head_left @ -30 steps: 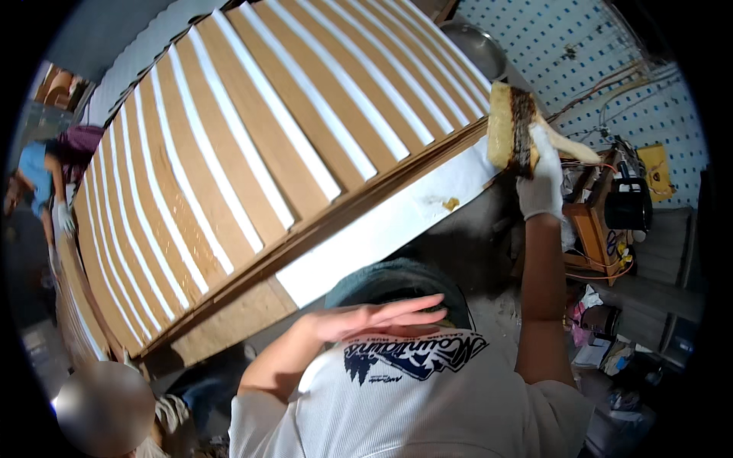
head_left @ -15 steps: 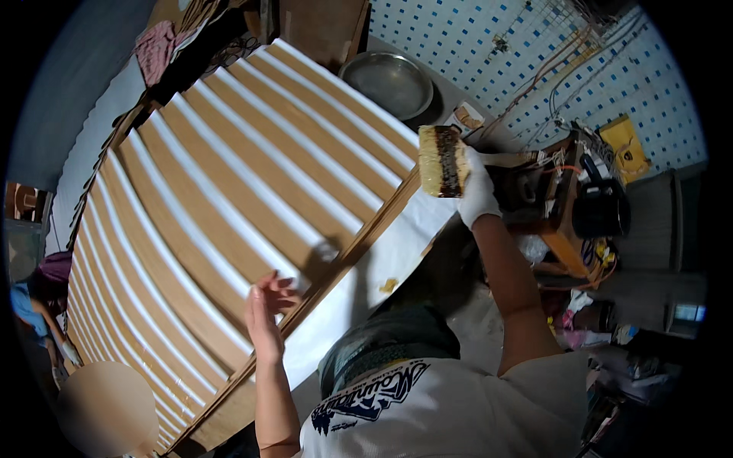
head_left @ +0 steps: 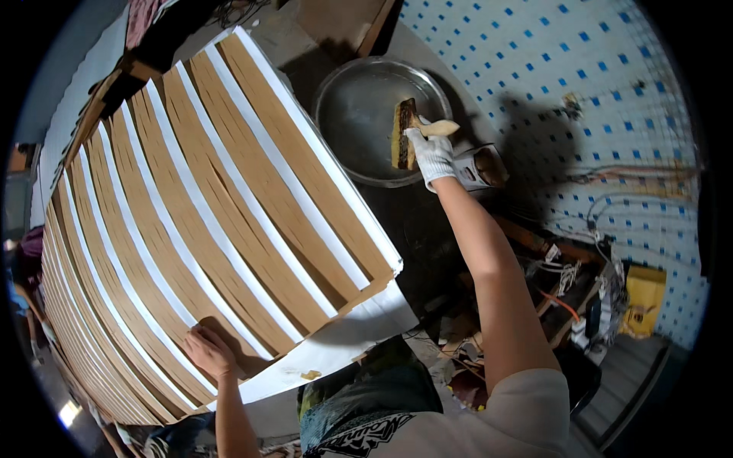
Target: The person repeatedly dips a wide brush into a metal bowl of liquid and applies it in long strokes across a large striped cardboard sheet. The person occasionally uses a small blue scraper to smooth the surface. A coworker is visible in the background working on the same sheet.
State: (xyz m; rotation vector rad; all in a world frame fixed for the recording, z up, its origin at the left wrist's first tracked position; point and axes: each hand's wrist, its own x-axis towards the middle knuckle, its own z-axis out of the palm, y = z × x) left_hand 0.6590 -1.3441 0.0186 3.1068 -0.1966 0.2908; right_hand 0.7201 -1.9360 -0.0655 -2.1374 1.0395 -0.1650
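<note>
My right hand [head_left: 434, 153], in a white knit glove, grips the pale handle of a wide brush [head_left: 404, 135] with yellowish bristles and a dark brown band. The brush is over a round metal basin [head_left: 347, 162], its bristle side toward the basin's middle. Whether it touches the bottom I cannot tell. Bare, my left hand [head_left: 210, 353] lies palm down near the front edge of the layered sheets [head_left: 221, 164], fingers stretched over them and holding nothing. Those sheets are brown with white edge bands, fanned out in overlapping rows.
A white sheet [head_left: 336, 338] with a small yellowish blob hangs along the stack's near edge. Beside the basin stands a small container [head_left: 485, 166] with brown contents. A tiled wall [head_left: 534, 61] with blue squares rises at the right, cables along it. A yellow packet [head_left: 643, 299] hangs lower right.
My right hand has carried the brush from the stack's right edge to over the basin. My left hand has come down onto the sheets. The view has shifted toward the basin.
</note>
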